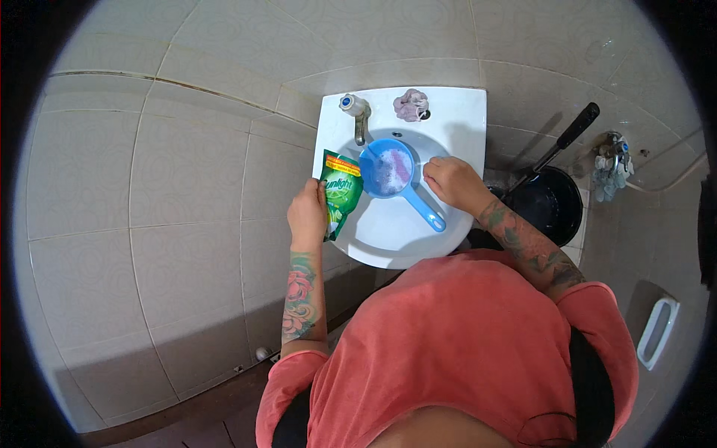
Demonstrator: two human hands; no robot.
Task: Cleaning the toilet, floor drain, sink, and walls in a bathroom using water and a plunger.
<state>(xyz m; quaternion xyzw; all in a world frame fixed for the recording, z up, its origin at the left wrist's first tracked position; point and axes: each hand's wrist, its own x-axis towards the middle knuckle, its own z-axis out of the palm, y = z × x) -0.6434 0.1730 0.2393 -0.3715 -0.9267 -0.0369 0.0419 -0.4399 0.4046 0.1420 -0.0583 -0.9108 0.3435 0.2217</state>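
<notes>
My left hand (307,214) grips a green refill pouch (342,190) by its left side, holding it over the left rim of the white washbasin (448,104). Beside the pouch, a blue dipper (409,187) with soapy, foamy water rests in the bowl, its handle slanting toward me and to the right. Something pinkish shows under the suds. My right hand (452,181) is closed over the basin's right side, apart from the dipper; its curled fingers hide whatever may be in them.
A faucet (360,119) stands at the basin's back left, and a greyish mesh puff (411,105) lies on the back ledge. To the right are a black bucket (564,213), a black-handled pan (575,127) and a wall tap (615,145) with a cloth hanging on it. Tiled wall borders the left.
</notes>
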